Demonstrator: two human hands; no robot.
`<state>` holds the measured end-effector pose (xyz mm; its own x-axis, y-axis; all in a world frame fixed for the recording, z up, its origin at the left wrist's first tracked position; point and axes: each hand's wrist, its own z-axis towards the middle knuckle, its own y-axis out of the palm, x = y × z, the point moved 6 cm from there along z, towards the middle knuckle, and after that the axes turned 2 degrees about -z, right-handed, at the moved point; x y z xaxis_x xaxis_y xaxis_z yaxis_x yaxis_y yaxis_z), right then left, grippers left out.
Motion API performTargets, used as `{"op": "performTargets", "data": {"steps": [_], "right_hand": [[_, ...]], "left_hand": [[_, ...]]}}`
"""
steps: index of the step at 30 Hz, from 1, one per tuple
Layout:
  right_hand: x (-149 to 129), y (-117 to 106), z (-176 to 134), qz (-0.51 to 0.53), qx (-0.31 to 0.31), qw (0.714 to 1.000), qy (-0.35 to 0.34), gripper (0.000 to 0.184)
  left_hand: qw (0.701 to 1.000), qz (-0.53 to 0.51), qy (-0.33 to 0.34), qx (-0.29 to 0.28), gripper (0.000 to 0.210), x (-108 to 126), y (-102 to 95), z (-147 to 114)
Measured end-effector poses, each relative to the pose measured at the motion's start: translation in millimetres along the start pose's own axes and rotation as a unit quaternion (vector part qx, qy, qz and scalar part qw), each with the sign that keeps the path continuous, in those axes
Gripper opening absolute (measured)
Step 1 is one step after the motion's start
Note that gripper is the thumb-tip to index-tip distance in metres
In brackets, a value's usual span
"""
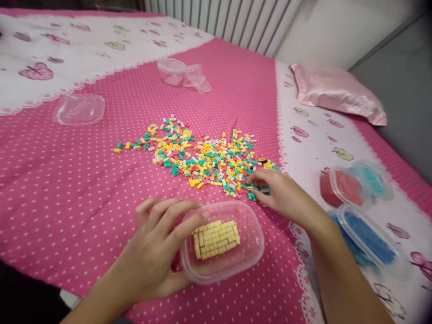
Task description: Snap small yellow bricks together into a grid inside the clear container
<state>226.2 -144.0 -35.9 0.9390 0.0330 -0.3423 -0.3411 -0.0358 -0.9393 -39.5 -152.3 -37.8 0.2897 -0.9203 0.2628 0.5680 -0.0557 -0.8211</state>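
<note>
My left hand grips the left side of a clear plastic container, with its fingers over the rim and the thumb low on the wall. Inside lies a flat panel of joined pale yellow blocks. Beyond it, a loose heap of small building blocks in yellow, green, white and coral spreads over the pink dotted cloth. At the heap's near right edge is my right hand, its thumb and fingers curled down among the blocks. Whatever lies between those fingertips is too small to make out.
Lidded tubs stand at the right: one red, one teal, one blue. A clear lid lies at the left, and clear containers lie farther back. A pink pillow rests by the wall.
</note>
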Motion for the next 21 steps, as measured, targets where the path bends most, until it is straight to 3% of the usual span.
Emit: {"op": "performTargets", "data": {"steps": [7, 10, 13, 15, 21], "right_hand": [[-6, -7, 1, -0.017, 0.03, 0.999, -0.029, 0.007], [-14, -19, -2, -0.001, 0.09, 0.996, -0.025, 0.013], [-36, -33, -11, 0.049, 0.138, 0.989, -0.028, 0.015], [-53, -38, -19, 0.1, 0.14, 0.985, -0.029, 0.004], [-99, -34, -34, 0.118, 0.115, 0.983, -0.079, 0.018]], "left_hand": [[1.0, -0.02, -0.014, 0.008, 0.055, 1, 0.3, 0], [1.0, -0.022, -0.017, 0.01, 0.057, 1, 0.8, 0], [0.999, -0.021, -0.025, -0.001, 0.058, 2, 1.7, 0], [0.999, -0.021, -0.035, -0.007, 0.058, 2, 1.7, 0], [0.999, -0.025, -0.038, -0.016, 0.057, 4, 2.3, -1]]}}
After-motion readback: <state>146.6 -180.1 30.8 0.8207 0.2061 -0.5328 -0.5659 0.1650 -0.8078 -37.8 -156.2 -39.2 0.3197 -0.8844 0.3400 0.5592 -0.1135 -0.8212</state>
